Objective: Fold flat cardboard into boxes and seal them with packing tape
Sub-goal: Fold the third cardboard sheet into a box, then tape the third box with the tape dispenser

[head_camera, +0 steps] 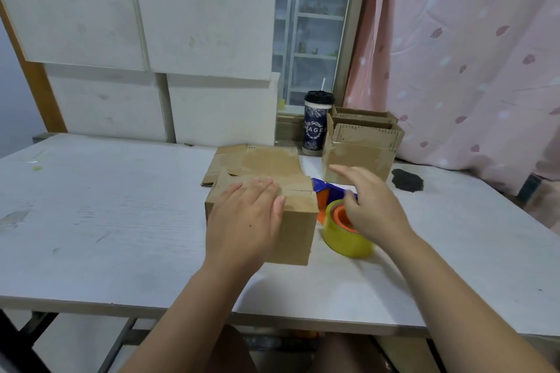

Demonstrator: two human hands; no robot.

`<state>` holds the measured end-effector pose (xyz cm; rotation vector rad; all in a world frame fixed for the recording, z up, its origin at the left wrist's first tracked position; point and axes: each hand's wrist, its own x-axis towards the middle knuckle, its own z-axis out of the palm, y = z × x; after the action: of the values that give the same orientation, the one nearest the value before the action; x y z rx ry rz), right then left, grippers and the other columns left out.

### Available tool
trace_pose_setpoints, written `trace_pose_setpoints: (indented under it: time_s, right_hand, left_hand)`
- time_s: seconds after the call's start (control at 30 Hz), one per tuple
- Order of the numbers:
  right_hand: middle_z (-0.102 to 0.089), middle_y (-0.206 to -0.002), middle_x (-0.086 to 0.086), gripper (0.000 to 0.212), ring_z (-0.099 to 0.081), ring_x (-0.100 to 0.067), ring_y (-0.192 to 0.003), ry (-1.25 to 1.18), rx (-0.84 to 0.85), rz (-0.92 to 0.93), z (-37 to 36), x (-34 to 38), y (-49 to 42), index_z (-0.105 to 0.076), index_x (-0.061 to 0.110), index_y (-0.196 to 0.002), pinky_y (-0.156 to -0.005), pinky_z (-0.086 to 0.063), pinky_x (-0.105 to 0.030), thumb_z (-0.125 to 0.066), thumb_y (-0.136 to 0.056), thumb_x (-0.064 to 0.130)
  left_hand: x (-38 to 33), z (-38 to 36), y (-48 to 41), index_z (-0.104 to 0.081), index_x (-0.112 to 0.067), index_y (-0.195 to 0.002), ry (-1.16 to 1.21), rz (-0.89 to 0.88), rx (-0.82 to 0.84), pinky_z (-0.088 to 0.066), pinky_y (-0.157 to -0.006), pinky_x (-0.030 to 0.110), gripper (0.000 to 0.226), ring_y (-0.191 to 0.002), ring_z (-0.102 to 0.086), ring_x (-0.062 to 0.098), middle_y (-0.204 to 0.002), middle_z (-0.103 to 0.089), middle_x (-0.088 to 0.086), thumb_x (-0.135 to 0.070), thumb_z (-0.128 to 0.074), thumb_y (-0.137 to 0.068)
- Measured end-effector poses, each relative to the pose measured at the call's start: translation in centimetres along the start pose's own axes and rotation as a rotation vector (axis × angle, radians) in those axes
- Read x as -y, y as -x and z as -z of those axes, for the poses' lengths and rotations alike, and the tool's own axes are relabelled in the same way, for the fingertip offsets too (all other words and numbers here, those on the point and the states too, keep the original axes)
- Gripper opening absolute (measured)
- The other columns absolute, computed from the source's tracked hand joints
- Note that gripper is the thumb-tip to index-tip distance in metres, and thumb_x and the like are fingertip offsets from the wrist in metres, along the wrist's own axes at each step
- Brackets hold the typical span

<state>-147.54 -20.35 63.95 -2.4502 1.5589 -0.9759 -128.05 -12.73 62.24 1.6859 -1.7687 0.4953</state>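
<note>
Three made-up boxes are on show. One closed brown corrugated cardboard box [298, 230] is sitting mid-table, and two open-topped brown cardboard boxes [359, 157] are standing one behind the other at the back right. The person's left hand [247, 221] is pressing flat on the closed box's top flaps, fingers straight and together. The right hand [374, 210] is hovering over the single glossy yellow packing-tape roll [345, 241] on its orange-and-blue plastic dispenser [321, 200], fingers spread and blurred, so contact cannot be told. Flat brown cardboard [257, 162] is lying just behind the closed box, count unclear. One tall dark patterned cup [316, 127] is standing beside the open boxes. The scuffed white table [106, 221] is stretching wide and bare to the left.
</note>
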Motion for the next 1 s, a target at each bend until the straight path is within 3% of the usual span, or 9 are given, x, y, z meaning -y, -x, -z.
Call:
trace_pose_setpoints:
  time_s: [0.07,0.17,0.27,0.37,0.53,0.67,0.8,0.93,1.0]
  right_hand:
    - [-0.047,-0.136,0.003,0.066,-0.046,-0.021,-0.12,0.264,0.191,-0.126,0.9,-1.5,-1.0,-0.034,0.036,-0.142,-0.084,-0.044,-0.032,-0.051,-0.083,0.012]
    - [-0.056,-0.126,0.0,0.065,-0.054,-0.024,-0.107,0.448,0.488,-0.207,0.7,-2.7,-2.2,-0.03,0.037,-0.141,-0.074,-0.046,-0.033,-0.055,-0.083,0.023]
    - [-0.06,-0.1,0.0,0.039,-0.056,-0.022,-0.089,0.49,0.488,-0.207,-0.2,-3.4,-3.1,-0.051,0.026,-0.121,-0.066,-0.046,-0.032,-0.057,-0.083,0.024]
    - [-0.062,-0.096,-0.004,0.028,-0.058,-0.023,-0.085,0.438,0.549,-0.229,0.4,-3.3,-3.6,-0.059,0.019,-0.11,-0.065,-0.049,-0.032,-0.059,-0.082,0.022]
    - [-0.062,-0.089,-0.009,0.023,-0.063,-0.022,-0.077,0.017,0.617,-0.443,1.6,-3.5,-2.6,-0.06,0.009,-0.105,-0.061,-0.054,-0.031,-0.06,-0.084,0.016]
    - [-0.052,-0.069,-0.004,0.012,-0.049,-0.014,-0.055,-0.39,0.583,-0.578,2.2,-4.2,-1.8,-0.059,0.01,-0.095,-0.042,-0.037,-0.016,-0.053,-0.085,0.006]
    - [-0.053,-0.083,-0.014,0.023,-0.05,-0.019,-0.064,-0.686,0.543,-0.599,2.7,-3.6,-2.2,-0.062,0.013,-0.1,-0.051,-0.037,-0.019,-0.058,-0.077,0.014]
    - [-0.058,-0.073,-0.005,0.018,-0.053,-0.009,-0.049,-0.911,0.387,-0.612,3.7,-1.4,-3.2,-0.061,0.016,-0.098,-0.04,-0.039,-0.016,-0.049,-0.089,0.006]
    - [-0.053,-0.075,-0.006,0.015,-0.048,-0.012,-0.056,-0.979,0.3,-0.619,3.9,-0.1,-3.9,-0.056,0.019,-0.092,-0.039,-0.037,-0.018,-0.048,-0.087,0.006]
  left_hand:
    - [-0.1,0.1,0.0,-0.074,-0.015,-0.1,0.002,0.001,0.003,-0.047,-0.092,0.035,0.045,-0.099,-0.067,0.018,-0.104,-0.072,0.0,-0.031,-0.032,-0.093]
    - [-0.2,0.2,0.0,-0.074,-0.016,-0.1,0.014,0.011,0.006,-0.047,-0.092,0.035,0.045,-0.098,-0.067,0.018,-0.103,-0.072,0.0,-0.031,-0.033,-0.092]
    - [-0.3,0.4,0.1,-0.074,-0.015,-0.101,0.012,0.009,0.003,-0.047,-0.092,0.034,0.045,-0.097,-0.067,0.018,-0.103,-0.072,0.0,-0.031,-0.032,-0.093]
    - [-0.4,0.4,0.1,-0.074,-0.015,-0.1,0.008,0.009,0.011,-0.048,-0.091,0.038,0.045,-0.096,-0.068,0.019,-0.102,-0.072,0.001,-0.03,-0.033,-0.093]
    - [-0.2,0.3,-0.3,-0.075,-0.014,-0.091,0.001,0.012,0.009,-0.051,-0.084,0.036,0.042,-0.089,-0.07,0.02,-0.094,-0.074,0.002,-0.029,-0.035,-0.09]
    - [-0.5,0.5,-0.5,-0.074,-0.016,-0.086,-0.01,0.015,0.026,-0.053,-0.078,0.033,0.041,-0.082,-0.07,0.019,-0.091,-0.074,0.0,-0.029,-0.036,-0.088]
    - [-0.7,0.6,-0.7,-0.072,-0.019,-0.082,-0.008,0.023,0.048,-0.053,-0.075,0.029,0.039,-0.078,-0.069,0.016,-0.088,-0.073,-0.003,-0.03,-0.036,-0.088]
    - [-1.2,0.5,-1.7,-0.068,-0.022,-0.108,0.039,0.016,0.109,-0.041,-0.095,0.028,0.043,-0.107,-0.061,0.013,-0.118,-0.066,-0.006,-0.037,-0.028,-0.099]
    - [-1.4,0.4,-2.4,-0.056,-0.027,-0.125,0.033,0.008,0.183,-0.032,-0.097,0.023,0.041,-0.12,-0.049,0.011,-0.134,-0.053,-0.012,-0.037,-0.023,-0.102]
